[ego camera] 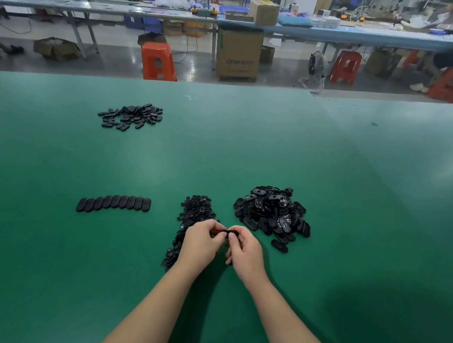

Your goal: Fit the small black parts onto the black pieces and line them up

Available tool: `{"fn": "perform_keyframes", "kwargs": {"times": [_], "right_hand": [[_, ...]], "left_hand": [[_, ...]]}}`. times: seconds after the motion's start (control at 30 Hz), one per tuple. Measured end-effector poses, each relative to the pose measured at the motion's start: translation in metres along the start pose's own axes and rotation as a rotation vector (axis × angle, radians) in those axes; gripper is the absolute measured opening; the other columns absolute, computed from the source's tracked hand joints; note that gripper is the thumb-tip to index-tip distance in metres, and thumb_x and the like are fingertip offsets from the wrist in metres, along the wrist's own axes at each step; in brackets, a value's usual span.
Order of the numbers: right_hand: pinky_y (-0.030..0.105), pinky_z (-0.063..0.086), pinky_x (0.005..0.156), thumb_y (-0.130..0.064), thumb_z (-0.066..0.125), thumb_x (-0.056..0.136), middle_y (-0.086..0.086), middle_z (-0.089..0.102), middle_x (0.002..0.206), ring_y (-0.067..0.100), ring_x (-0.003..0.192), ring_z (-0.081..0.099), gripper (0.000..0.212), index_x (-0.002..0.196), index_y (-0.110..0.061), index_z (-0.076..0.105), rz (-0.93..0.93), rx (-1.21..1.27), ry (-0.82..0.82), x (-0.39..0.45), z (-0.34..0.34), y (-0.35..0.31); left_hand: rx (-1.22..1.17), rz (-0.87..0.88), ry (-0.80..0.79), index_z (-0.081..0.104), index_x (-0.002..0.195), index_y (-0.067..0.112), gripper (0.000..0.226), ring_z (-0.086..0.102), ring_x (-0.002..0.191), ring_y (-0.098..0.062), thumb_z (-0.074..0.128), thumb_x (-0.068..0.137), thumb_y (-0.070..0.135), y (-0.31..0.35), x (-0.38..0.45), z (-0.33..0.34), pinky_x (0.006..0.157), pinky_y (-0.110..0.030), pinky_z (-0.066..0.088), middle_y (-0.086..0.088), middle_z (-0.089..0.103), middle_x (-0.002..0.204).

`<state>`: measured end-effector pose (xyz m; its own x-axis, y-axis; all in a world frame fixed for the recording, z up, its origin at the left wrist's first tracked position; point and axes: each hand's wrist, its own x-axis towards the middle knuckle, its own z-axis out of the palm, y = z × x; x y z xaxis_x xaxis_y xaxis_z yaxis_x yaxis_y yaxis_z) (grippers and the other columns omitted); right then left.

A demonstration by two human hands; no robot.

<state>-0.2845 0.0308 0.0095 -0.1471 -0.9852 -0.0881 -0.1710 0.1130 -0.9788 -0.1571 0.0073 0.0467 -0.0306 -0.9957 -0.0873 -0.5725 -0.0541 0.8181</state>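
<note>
Left hand point(201, 243) and right hand point(244, 250), meeting low at the middle of the green table point(248, 151): both are curling their fingers round one black piece point(226, 233), pinching it between them just above the table. The piece is lying with its long axis crosswise, left end in the left hand, right end in the right; which face is pointing up cannot be told, and whether a small part is already seated in it is hidden by the fingers. Heap of small black parts point(194, 217): running as a long strip away from the person, passing just under and beyond the left hand, so the left hand is the nearer one for a fresh part. Heap of black pieces point(272, 214): sitting just beyond and to the right of the right hand, the nearer hand for that stock; one stray piece point(279, 246) is lying apart at its near edge. Row of finished pieces point(113, 203): standing well to the left of the hands, overlapping one another, the row running left to right and each piece's long axis pointing roughly away from the person; the held piece would likely need turning to join its right end. Far pile of pieces point(131, 116): lying well beyond the row, toward the far left.
</note>
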Motion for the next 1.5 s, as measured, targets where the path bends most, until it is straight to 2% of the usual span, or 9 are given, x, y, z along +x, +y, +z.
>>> {"fn": "perform_keyframes", "kwargs": {"times": [0.17, 0.47, 0.7, 0.8, 0.9, 1.1, 1.27, 1.37, 1.5], "right_hand": [[0.024, 0.05, 0.05, -0.013, 0.054, 0.103, 0.006, 0.072, 0.083, 0.009, 0.053, 0.058, 0.016, 0.099, -0.025, 0.065, -0.004, -0.017, 0.018, 0.0, 0.0, 0.002], [0.036, 0.054, 0.053, -0.017, 0.056, 0.103, 0.006, 0.071, 0.08, 0.013, 0.056, 0.058, 0.011, 0.097, -0.021, 0.063, -0.006, -0.009, 0.048, 0.001, 0.001, 0.004], [0.032, 0.048, 0.061, -0.023, 0.053, 0.104, -0.001, 0.068, 0.081, 0.013, 0.063, 0.055, 0.01, 0.098, -0.025, 0.061, -0.011, -0.112, 0.073, 0.004, 0.001, 0.006], [0.036, 0.049, 0.054, -0.021, 0.053, 0.104, -0.003, 0.065, 0.073, 0.014, 0.054, 0.053, 0.013, 0.096, -0.025, 0.061, -0.012, -0.069, 0.053, 0.002, 0.0, 0.004], [0.034, 0.048, 0.047, -0.022, 0.055, 0.104, -0.001, 0.065, 0.071, 0.015, 0.049, 0.053, 0.009, 0.101, -0.026, 0.062, -0.018, 0.02, 0.048, 0.0, 0.0, 0.001], [0.028, 0.049, 0.05, -0.024, 0.054, 0.103, -0.004, 0.068, 0.077, 0.011, 0.054, 0.055, 0.009, 0.107, -0.027, 0.062, -0.011, 0.058, 0.027, -0.004, 0.0, -0.003], [0.029, 0.051, 0.052, -0.022, 0.054, 0.103, -0.003, 0.067, 0.077, 0.009, 0.055, 0.055, 0.011, 0.104, -0.026, 0.064, -0.002, 0.017, 0.003, -0.005, 0.0, -0.004], [0.028, 0.051, 0.051, -0.019, 0.053, 0.103, -0.002, 0.067, 0.076, 0.009, 0.055, 0.055, 0.012, 0.103, -0.025, 0.064, 0.002, 0.005, 0.003, -0.005, 0.0, -0.005], [0.027, 0.05, 0.052, -0.017, 0.053, 0.103, -0.001, 0.067, 0.076, 0.009, 0.055, 0.054, 0.013, 0.104, -0.026, 0.063, 0.005, 0.002, 0.001, -0.005, 0.0, -0.005]], "left_hand": [[0.067, -0.002, 0.04, 0.072, 0.086, 0.024, 0.005, 0.061, 0.075, 0.003, 0.07, 0.087, 0.02, 0.004, -0.001, 0.003, 0.063, -0.009, 0.041, 0.014, 0.069, 0.078], [0.123, 0.09, 0.036, 0.07, 0.093, 0.021, 0.009, 0.057, 0.074, 0.003, 0.063, 0.092, 0.015, 0.004, -0.001, 0.007, 0.062, -0.005, 0.037, 0.015, 0.066, 0.081], [0.259, 0.217, 0.0, 0.066, 0.109, 0.018, 0.019, 0.061, 0.091, -0.012, 0.057, 0.095, 0.01, 0.002, 0.0, 0.008, 0.077, -0.022, 0.046, 0.006, 0.067, 0.101], [0.33, 0.302, 0.002, 0.063, 0.122, 0.021, 0.027, 0.062, 0.1, -0.015, 0.055, 0.097, 0.013, -0.001, -0.001, 0.006, 0.087, -0.031, 0.05, 0.006, 0.066, 0.111], [0.414, 0.373, 0.057, 0.063, 0.121, 0.024, 0.024, 0.064, 0.096, -0.018, 0.054, 0.098, 0.02, -0.006, -0.002, -0.001, 0.08, -0.034, 0.051, 0.006, 0.066, 0.109], [0.305, 0.028, 0.42, 0.069, 0.111, 0.023, 0.018, 0.064, 0.071, -0.014, 0.064, 0.093, 0.024, -0.035, 0.011, -0.05, 0.061, -0.03, 0.049, 0.009, 0.069, 0.088], [0.371, -0.261, 0.465, 0.068, 0.104, 0.02, 0.017, 0.044, 0.056, -0.005, 0.064, 0.092, 0.031, -0.077, 0.022, -0.079, 0.049, -0.024, 0.032, 0.014, 0.053, 0.065], [0.466, -0.295, 0.412, 0.066, 0.109, 0.021, 0.025, 0.042, 0.054, -0.001, 0.063, 0.093, 0.039, -0.087, 0.023, -0.082, 0.048, -0.022, 0.029, 0.016, 0.048, 0.063], [0.549, -0.135, 0.394, 0.064, 0.116, 0.024, 0.026, 0.058, 0.064, -0.017, 0.06, 0.095, 0.039, -0.092, 0.018, -0.079, 0.063, -0.03, 0.045, 0.007, 0.064, 0.077]]}}
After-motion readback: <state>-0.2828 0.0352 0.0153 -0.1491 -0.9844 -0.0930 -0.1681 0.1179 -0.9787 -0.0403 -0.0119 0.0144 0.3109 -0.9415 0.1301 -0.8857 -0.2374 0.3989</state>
